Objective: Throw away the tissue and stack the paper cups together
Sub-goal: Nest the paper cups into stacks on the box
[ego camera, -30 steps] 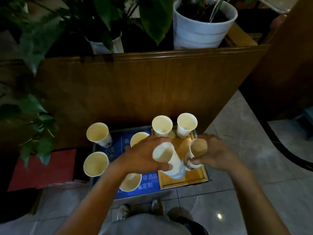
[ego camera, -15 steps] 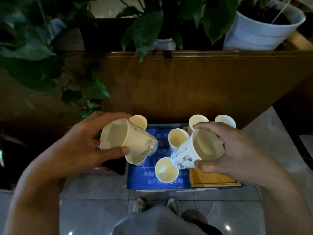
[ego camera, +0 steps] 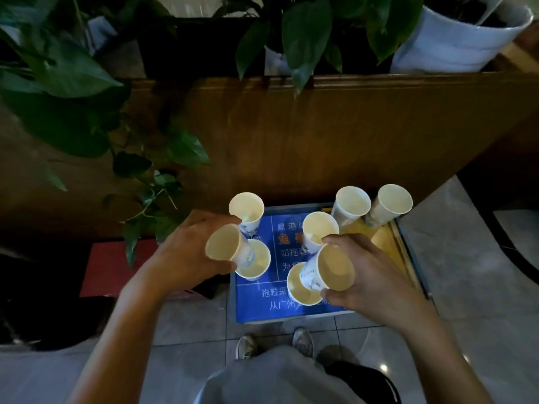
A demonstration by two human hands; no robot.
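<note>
My left hand grips a white paper cup, tilted with its mouth toward me, above the blue board's left edge. My right hand grips a second paper cup, tilted the same way, over the board's front. Several more cups stand upright below: one at the back left, one under the left-hand cup, one in the middle, one at the front, and two at the back right. I see no tissue.
The cups stand on a blue printed board with a wooden tray at its right, low on a tiled floor. A wooden partition rises behind, topped with potted plants and a white pot. A red box lies left. My shoes are below.
Each hand lifted a cup off the board and raised it. Since half a second ago the left-hand cup has moved right, toward the board; the camera has shifted.
</note>
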